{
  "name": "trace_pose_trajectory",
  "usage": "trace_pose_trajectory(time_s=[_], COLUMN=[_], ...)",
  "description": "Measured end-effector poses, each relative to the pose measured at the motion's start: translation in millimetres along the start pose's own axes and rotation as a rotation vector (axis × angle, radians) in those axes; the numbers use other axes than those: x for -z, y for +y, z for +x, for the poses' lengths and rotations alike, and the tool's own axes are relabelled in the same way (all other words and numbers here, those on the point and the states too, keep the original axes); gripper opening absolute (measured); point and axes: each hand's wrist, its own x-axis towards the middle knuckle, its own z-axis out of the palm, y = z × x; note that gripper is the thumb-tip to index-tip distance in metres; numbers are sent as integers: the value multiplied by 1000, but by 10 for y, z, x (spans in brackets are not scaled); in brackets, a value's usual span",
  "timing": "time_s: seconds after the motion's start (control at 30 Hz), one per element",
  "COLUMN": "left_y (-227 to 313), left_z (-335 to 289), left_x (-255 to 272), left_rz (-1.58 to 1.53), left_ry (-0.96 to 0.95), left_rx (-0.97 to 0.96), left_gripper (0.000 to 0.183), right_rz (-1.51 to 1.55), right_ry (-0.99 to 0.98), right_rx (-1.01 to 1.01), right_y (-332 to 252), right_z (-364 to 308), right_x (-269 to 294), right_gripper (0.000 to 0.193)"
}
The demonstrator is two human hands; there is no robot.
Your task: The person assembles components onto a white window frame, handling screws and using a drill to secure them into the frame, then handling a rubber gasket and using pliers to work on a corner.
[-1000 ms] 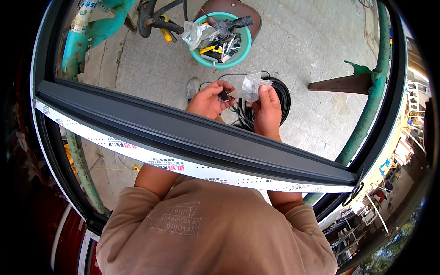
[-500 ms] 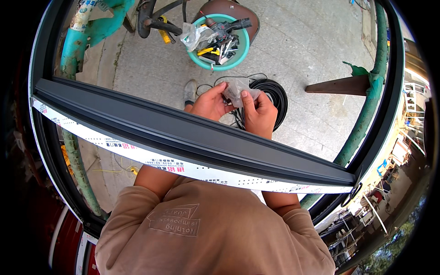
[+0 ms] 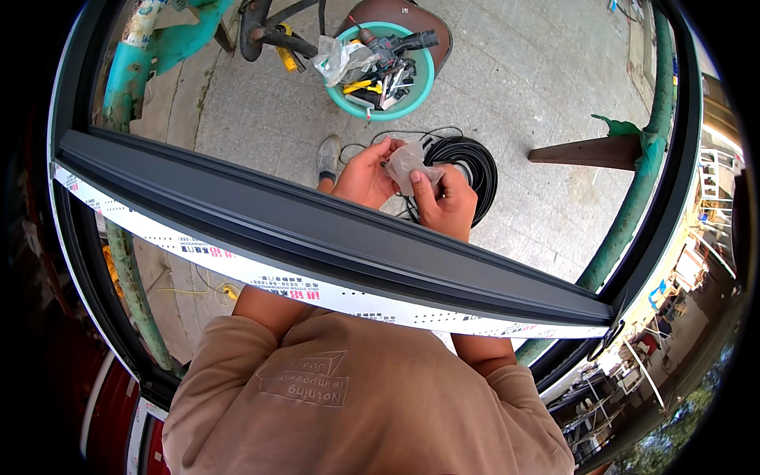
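Beyond the dark window frame bar (image 3: 332, 218), both forearms reach through and my hands meet around a small clear plastic bag (image 3: 412, 161). My right hand (image 3: 447, 204) pinches the bag's near side, thumb on top. My left hand (image 3: 366, 176) curls round its left side, fingers closed. A small dark bit shows at the left fingertips, too small to name. What lies inside the bag cannot be made out.
A coil of black cable (image 3: 479, 170) lies on the paving right behind my hands. Farther off, a turquoise basin (image 3: 431, 79) holds a drill (image 3: 384, 49) and several tools. Green posts (image 3: 645, 190) stand at both sides. A brown bracket (image 3: 582, 153) juts from the right one.
The plastic bag has shifted and been crumpled differently between my hands, more of it now standing up over the left fingers. My right hand has moved slightly left and down.
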Motion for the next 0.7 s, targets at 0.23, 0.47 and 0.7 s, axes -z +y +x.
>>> trace_pose_trajectory(time_s=[0.23,0.47,0.7], left_y=[-63,-32,-47], left_z=[-1,-17,-321], left_x=[97,267,764], left_rz=[-42,-14,-16], left_ry=[59,84,202], left_rx=[35,-51,18], left_gripper=[35,23,21], right_rz=[127,435,394], right_ry=[14,17,300], right_rx=[-158,-232,-423], right_y=[89,312,796], right_z=[-47,-80,44], right_x=[-39,-26,-13], right_gripper=[26,26,31])
